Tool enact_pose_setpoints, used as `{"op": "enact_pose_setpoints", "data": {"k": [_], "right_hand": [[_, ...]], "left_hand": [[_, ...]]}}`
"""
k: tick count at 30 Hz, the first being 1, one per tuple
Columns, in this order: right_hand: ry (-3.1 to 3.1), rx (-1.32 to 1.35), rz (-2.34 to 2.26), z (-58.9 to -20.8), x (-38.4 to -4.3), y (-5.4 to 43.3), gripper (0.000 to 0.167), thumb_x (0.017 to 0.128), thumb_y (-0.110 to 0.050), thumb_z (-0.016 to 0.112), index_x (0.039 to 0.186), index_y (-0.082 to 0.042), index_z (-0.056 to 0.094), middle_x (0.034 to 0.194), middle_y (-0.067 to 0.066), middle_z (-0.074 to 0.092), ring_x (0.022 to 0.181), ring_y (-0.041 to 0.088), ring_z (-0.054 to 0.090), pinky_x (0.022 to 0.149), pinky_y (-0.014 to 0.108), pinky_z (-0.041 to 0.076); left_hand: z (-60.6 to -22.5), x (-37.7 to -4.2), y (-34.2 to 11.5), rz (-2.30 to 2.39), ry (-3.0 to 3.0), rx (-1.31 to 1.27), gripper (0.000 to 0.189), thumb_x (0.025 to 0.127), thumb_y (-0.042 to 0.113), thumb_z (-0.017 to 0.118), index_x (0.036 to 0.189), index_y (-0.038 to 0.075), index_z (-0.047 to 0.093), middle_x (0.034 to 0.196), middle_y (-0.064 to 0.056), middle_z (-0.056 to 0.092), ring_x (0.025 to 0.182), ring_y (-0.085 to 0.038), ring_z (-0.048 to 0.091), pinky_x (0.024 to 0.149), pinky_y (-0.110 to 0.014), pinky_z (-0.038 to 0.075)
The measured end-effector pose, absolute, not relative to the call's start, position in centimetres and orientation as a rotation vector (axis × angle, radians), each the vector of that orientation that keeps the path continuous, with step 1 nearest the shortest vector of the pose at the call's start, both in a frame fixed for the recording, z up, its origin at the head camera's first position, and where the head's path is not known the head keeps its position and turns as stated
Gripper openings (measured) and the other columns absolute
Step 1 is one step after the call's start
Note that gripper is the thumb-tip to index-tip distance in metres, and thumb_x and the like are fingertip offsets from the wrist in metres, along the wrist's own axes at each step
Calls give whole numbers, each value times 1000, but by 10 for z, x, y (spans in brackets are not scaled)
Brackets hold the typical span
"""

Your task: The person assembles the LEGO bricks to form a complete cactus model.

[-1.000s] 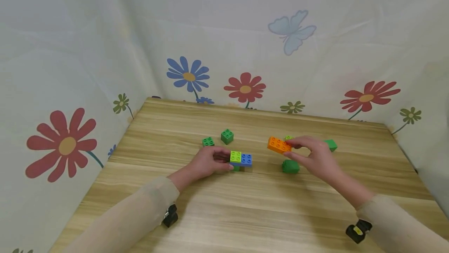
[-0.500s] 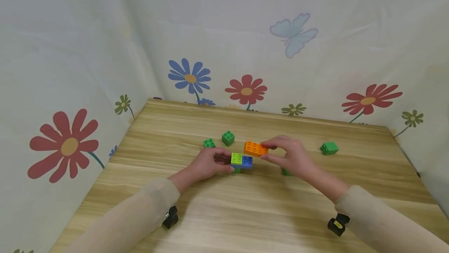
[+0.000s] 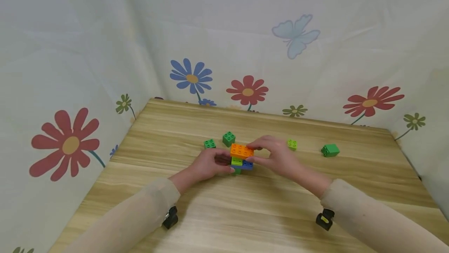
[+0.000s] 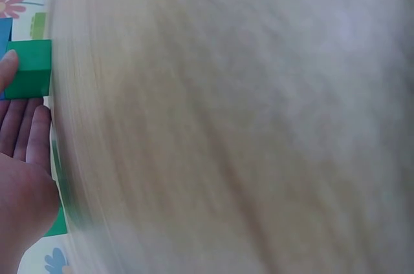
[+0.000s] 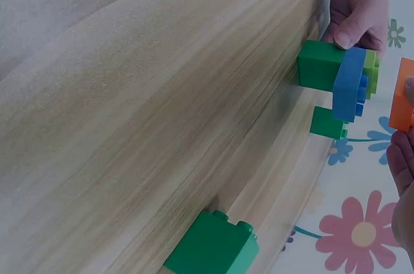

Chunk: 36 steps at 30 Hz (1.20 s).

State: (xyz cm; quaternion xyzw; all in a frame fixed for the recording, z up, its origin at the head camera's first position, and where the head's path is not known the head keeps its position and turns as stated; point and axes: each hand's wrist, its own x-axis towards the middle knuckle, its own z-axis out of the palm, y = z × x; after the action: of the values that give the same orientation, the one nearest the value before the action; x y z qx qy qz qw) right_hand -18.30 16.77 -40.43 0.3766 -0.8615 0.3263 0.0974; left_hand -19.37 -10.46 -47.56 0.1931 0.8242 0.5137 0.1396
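Between the thumb and fingers of my left hand (image 3: 207, 164) is a small brick stack on the table. Its green brick (image 5: 320, 66) is at the bottom, a blue brick (image 5: 348, 83) juts out sideways above, and a lime brick (image 5: 370, 72) tops one end. My right hand (image 3: 278, 157) pinches an orange toy brick (image 3: 241, 151) by its right end. The orange brick hovers over the lime one; the right wrist view shows a gap between them. The left thumb lies against the green brick in the left wrist view.
Behind the left hand sit two green bricks, one (image 3: 209, 144) partly covered and one (image 3: 229, 139) farther back. A lime brick (image 3: 292, 144) and a green brick (image 3: 330, 150) lie to the right. Printed cloth walls (image 3: 224, 42) border the wooden table (image 3: 245, 218).
My right hand has carried the orange brick leftward, from the right side to above the stack. The left hand has stayed at the stack.
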Motion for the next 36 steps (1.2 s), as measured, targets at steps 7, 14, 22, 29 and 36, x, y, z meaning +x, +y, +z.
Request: {"op": "enact_pose_setpoints", "data": {"k": [7,14,22,29,36], "right_hand": [[-2573,1118,937,-405,-182,158,38,87,-22,92,122,-12,81,113,-1,79,101,17,72,90,40,64],[-2603,1115,959,-402,-182,153,38,88,-22,91,123,-11,80,114,0,78,103,20,73,92,42,64],[-2600,1098,962,-404,-185,148,39,86,-22,92,122,-13,81,114,-1,78,105,17,72,94,37,63],[-2561,1149,1000,-408,-186,146,37,85,-18,93,119,-10,81,112,1,78,102,20,72,91,39,64],[-2532,1174,972,-417,-185,145,38,84,-19,94,118,-9,81,111,1,78,101,19,71,89,37,64]], "left_hand": [[-476,-192,-106,1490,2393,588,40,91,18,89,128,8,76,124,-6,77,115,-21,74,100,-36,61],[-476,-189,-108,1509,2374,591,43,92,18,87,131,6,74,126,-9,76,117,-24,73,100,-37,61],[-479,-192,-108,1479,2397,584,45,91,21,88,133,10,73,125,-4,77,115,-19,74,100,-35,61],[-479,-194,-108,1477,2400,593,43,90,20,89,130,11,74,122,-2,77,112,-16,74,98,-33,61],[-475,-192,-107,1502,2378,639,41,90,17,89,128,9,76,120,-3,78,109,-17,74,97,-34,61]]}}
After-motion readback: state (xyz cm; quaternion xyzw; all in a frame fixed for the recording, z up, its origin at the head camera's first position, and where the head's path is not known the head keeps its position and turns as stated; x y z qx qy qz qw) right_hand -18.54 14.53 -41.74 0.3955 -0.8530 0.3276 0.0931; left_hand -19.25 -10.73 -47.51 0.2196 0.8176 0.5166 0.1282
